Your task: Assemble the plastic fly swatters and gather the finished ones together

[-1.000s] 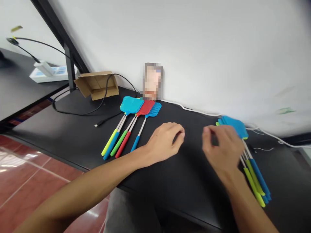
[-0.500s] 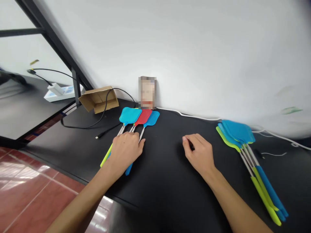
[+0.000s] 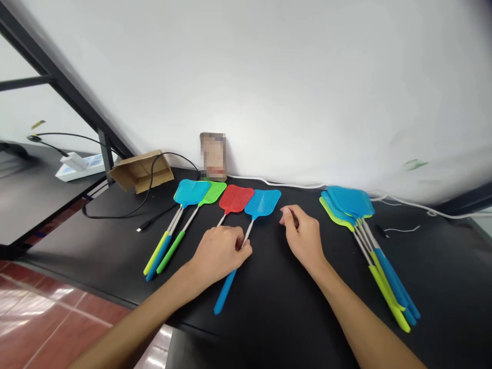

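Observation:
My left hand (image 3: 223, 250) is closed on the metal shaft of a blue fly swatter (image 3: 263, 203), pinched between thumb and fingers. A red fly swatter (image 3: 236, 199) lies alongside, its lower part hidden beneath that hand, so whether it is gripped too cannot be told. Left of them rest a light-blue fly swatter (image 3: 192, 192) over a yellow-green one, and a green fly swatter (image 3: 213, 193). My right hand (image 3: 303, 230) hovers right of the blue swatter, fingers curled with nothing seen in them. Farther right, blue and yellow-green fly swatters (image 3: 349, 202) lie stacked in a pile.
An open cardboard box (image 3: 142, 171) sits at the back left beside a black cable (image 3: 115, 216). A card with a blurred picture (image 3: 213, 156) leans on the wall. A white cable (image 3: 277, 183) runs along the wall. Black table (image 3: 292, 307); power strip (image 3: 82, 166) at left.
My left hand has moved right with the blue swatter, and the red swatter has shifted right too. The green swatter now shows apart from them. The camera view has shifted slightly.

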Demonstrator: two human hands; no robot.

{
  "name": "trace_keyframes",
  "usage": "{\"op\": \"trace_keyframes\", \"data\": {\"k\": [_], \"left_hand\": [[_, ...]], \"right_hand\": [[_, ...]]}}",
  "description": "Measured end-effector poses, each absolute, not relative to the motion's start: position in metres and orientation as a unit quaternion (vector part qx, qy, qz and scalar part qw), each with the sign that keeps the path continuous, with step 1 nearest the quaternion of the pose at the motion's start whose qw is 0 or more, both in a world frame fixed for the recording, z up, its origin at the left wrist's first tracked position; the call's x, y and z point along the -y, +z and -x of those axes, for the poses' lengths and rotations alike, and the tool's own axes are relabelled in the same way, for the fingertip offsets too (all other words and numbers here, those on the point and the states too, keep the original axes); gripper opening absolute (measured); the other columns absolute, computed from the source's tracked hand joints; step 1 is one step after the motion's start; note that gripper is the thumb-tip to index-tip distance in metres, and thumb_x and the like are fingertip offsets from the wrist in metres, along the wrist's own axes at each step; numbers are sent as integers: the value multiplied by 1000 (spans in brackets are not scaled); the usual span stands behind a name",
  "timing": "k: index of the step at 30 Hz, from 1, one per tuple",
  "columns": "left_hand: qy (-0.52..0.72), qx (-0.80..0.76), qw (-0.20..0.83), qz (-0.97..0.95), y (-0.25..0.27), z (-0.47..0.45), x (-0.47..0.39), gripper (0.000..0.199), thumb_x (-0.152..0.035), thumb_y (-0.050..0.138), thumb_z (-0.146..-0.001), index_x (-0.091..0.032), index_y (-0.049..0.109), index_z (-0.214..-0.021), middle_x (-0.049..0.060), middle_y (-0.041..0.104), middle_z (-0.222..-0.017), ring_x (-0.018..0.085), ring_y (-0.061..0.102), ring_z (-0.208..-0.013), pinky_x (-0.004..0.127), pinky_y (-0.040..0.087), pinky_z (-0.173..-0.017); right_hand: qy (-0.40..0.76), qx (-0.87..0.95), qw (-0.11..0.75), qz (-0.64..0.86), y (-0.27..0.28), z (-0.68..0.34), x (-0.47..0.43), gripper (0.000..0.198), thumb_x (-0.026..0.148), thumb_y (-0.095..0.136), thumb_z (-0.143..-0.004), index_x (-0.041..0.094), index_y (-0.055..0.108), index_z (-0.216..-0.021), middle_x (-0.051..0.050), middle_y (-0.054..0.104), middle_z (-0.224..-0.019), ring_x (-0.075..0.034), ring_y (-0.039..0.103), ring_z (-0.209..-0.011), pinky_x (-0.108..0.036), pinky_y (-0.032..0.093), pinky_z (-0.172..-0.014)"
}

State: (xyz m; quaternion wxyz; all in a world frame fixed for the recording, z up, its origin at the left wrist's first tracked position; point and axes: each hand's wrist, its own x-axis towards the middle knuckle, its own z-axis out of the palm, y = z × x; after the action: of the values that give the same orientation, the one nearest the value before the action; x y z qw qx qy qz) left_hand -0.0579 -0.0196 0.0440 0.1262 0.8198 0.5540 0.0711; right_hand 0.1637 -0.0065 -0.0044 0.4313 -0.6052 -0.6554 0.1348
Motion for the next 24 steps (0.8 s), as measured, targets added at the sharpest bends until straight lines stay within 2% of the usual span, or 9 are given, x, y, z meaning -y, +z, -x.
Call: {"op": "trace_keyframes", "data": {"k": [7, 10, 13, 19, 21, 24], "left_hand": [[61, -580, 22, -812, 33, 91, 2, 30, -31, 47, -97, -20, 53, -70, 7, 64, -75, 23, 62, -74, 33, 35, -67], [68, -585, 19, -808, 35, 106, 5, 30, -30, 45, -98, -20, 50, -69, 6, 61, -73, 22, 59, -72, 33, 35, -66], [83, -571, 72, -814, 46, 105, 18, 29, -29, 47, -97, -21, 46, -69, 2, 57, -69, 18, 55, -67, 31, 32, -64], [149, -494, 271, -813, 70, 75, 36, 29, -28, 49, -98, -19, 48, -70, -4, 50, -63, 12, 48, -61, 27, 32, -60], [207, -480, 279, -806, 68, 63, 29, 28, -28, 50, -97, -19, 49, -71, -5, 48, -64, 11, 47, -60, 26, 33, -60], [323, -465, 234, -790, 54, 46, 8, 28, -28, 50, -96, -20, 44, -70, -6, 42, -61, 10, 39, -56, 26, 30, -59]], "right_hand": [[161, 665, 413, 601, -4, -163, 7, 32, 40, 44, -104, 21, 69, -98, -3, 71, -81, -19, 63, -69, -30, 42, -68], [160, 676, 405, 594, -3, -160, 8, 30, 39, 45, -104, 21, 68, -96, -4, 71, -83, -20, 63, -75, -31, 42, -73], [160, 684, 401, 588, -3, -157, 10, 30, 38, 45, -104, 21, 68, -97, -5, 70, -86, -21, 63, -78, -33, 42, -77], [182, 682, 403, 583, -5, -154, 11, 33, 42, 45, -104, 21, 69, -95, -5, 69, -83, -21, 63, -77, -33, 43, -76], [199, 671, 411, 584, -5, -156, 10, 35, 44, 44, -105, 22, 69, -95, -4, 70, -81, -20, 63, -73, -32, 43, -73], [229, 655, 426, 581, -2, -157, 12, 38, 46, 42, -106, 22, 70, -95, -3, 70, -79, -19, 64, -71, -31, 44, -69]]}}
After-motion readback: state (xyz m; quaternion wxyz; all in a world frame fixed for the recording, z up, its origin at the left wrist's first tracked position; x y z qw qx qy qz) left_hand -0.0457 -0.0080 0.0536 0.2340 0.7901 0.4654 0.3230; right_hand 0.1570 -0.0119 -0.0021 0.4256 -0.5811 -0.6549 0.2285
